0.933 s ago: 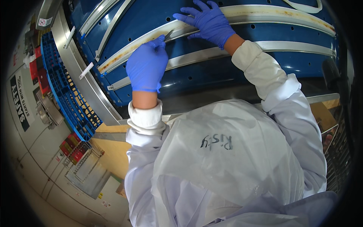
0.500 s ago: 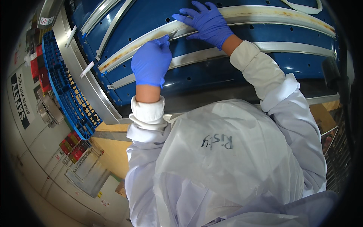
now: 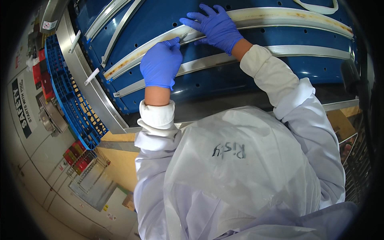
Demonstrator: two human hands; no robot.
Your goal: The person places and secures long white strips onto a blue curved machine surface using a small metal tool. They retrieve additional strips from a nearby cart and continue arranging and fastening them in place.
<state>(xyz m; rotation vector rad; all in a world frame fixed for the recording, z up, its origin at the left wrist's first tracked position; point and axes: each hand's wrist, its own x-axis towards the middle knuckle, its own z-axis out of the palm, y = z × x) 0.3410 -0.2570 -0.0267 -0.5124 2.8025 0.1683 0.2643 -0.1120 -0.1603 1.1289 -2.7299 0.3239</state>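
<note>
A long pale metal rail point(image 3: 276, 16) with brown, rust-like stains curves across a blue panel point(image 3: 156, 16). My left hand point(image 3: 162, 64), in a blue-purple glove, is closed at the rail's near edge. A small pointed metal tool point(image 3: 183, 37), most of it hidden by the fingers, sticks out to the right of the thumb and forefinger against the rail. My right hand point(image 3: 220, 30), gloved alike, lies over the rail just to the right, fingers spread and bracing on it. Its thumb reaches below the rail's near edge.
Another metal strip point(image 3: 296, 50) runs nearer to me, and two more rails lie at the far left. A white looped band point(image 3: 318, 7) rests at the upper right. White pegs point(image 3: 92, 77) stick out from the steel frame point(image 3: 86, 72). A blue plastic pallet point(image 3: 66, 90) stands to the left.
Both hands keep their places along the rail, with only a slight shift in the picture. The pointed tool still meets the rail between them.
</note>
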